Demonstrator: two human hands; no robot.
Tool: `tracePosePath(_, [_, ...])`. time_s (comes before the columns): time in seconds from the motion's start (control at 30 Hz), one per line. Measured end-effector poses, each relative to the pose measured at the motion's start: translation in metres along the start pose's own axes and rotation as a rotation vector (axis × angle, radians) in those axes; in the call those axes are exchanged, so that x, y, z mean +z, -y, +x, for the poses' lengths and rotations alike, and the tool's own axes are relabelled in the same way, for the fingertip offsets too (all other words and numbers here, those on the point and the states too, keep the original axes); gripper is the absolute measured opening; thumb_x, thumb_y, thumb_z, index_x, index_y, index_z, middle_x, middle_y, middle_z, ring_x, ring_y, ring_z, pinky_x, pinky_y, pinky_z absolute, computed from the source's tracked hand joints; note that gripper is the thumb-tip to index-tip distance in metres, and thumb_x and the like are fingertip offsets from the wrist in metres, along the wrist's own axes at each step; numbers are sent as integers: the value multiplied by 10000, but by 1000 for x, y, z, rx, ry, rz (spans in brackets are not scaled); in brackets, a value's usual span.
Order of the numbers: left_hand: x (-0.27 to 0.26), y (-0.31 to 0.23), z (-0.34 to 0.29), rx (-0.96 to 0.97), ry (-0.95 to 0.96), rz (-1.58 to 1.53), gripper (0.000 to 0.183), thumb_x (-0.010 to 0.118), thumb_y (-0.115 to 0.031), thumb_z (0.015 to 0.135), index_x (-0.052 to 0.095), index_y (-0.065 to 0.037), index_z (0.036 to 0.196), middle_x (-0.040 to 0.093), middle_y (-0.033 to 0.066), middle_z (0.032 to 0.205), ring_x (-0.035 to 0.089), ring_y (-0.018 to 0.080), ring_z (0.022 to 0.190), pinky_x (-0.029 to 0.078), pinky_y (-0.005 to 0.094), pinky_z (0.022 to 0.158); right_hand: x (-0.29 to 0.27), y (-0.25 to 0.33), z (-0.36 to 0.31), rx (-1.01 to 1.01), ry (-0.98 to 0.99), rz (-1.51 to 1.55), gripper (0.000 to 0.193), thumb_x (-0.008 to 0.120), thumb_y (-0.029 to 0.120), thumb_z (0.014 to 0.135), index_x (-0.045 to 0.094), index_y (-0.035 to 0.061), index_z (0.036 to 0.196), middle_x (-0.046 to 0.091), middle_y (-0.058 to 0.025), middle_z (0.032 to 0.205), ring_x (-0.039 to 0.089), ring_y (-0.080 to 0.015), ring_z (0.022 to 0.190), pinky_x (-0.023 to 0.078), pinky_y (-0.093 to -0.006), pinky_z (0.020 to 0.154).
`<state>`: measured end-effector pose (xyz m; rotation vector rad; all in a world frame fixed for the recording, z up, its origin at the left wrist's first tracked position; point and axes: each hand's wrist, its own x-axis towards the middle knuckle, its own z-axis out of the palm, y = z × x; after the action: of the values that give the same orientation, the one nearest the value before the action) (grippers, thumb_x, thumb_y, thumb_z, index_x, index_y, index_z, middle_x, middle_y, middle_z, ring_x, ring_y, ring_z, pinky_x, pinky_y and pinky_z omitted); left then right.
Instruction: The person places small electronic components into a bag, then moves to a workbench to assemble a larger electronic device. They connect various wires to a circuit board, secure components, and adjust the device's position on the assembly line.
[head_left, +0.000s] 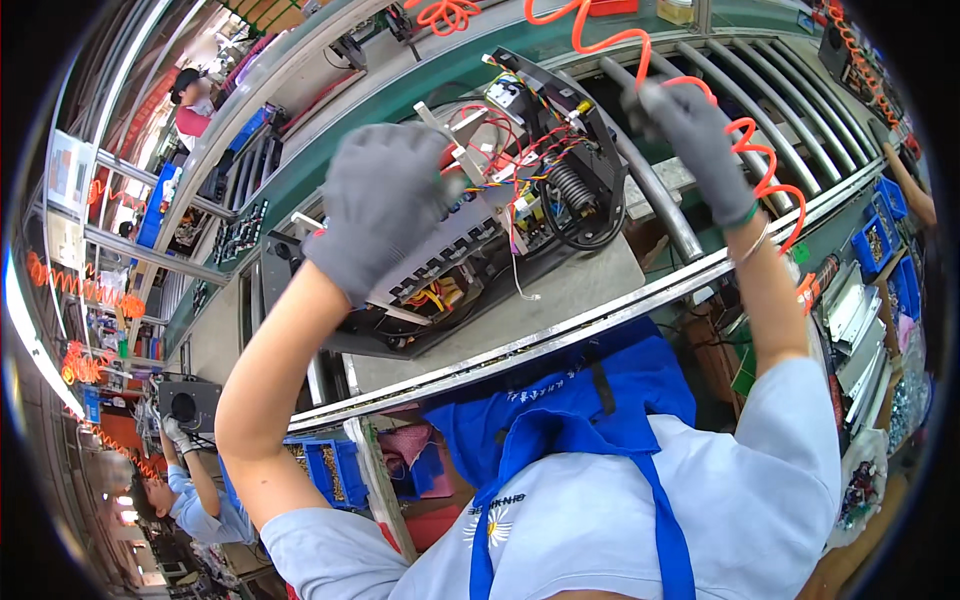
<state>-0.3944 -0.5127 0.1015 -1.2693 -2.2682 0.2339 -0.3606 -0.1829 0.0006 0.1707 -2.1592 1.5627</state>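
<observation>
My left hand (385, 205), in a grey glove, is closed over the left part of an opened black electronic unit (590, 170). Its curled fingers are beside a pale bracket (463, 150), and what they hold is hidden. Red and black wires (500, 135), a coil-like part (573, 188) and a row of black connectors (445, 250) show inside the unit. My right hand (700, 150), also gloved in grey, is raised to the right of the unit, next to an orange coiled hose (755, 150). Motion smears its fingers, so their grip is unclear.
The unit rests on a grey board (480, 345) on the conveyor, with metal rollers (770, 115) to the right. A metal rail (560, 335) runs along my side. Blue bins (875, 240) stand at the right. A co-worker (200, 490) works by a black speaker-like box (190, 405) at the left.
</observation>
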Motion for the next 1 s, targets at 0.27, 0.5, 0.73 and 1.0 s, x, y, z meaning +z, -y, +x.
tracePosePath(0.27, [34,-55,28,138,95,-14,507,742,-330,751,595,-48,1146,640,122,1114,610,277,1044,405,436,1009,78,-216,-116,949,166,689,195,568,293,942,616,118,871,554,32,677,496,-79,566,395,-240,509])
tracePosePath(0.5, [55,-64,49,-64,364,-284,530,742,-305,773,559,-90,1221,671,126,953,629,324,988,410,433,971,71,-226,-105,809,-219,931,182,539,176,882,628,52,982,542,36,672,466,-66,510,389,-204,481])
tracePosePath(0.73, [36,-98,34,220,481,-434,485,701,-320,813,572,-136,1243,645,154,875,640,343,875,490,465,779,75,-241,-61,919,-89,860,150,639,157,863,562,141,735,418,70,565,382,-69,448,324,-226,425])
tracePosePath(1.0, [13,-89,27,95,24,-197,583,709,-348,801,517,-85,1286,577,134,1093,552,312,1062,399,473,953,58,-199,-41,746,-439,1039,155,569,187,918,617,58,988,428,71,590,428,-60,480,337,-239,435])
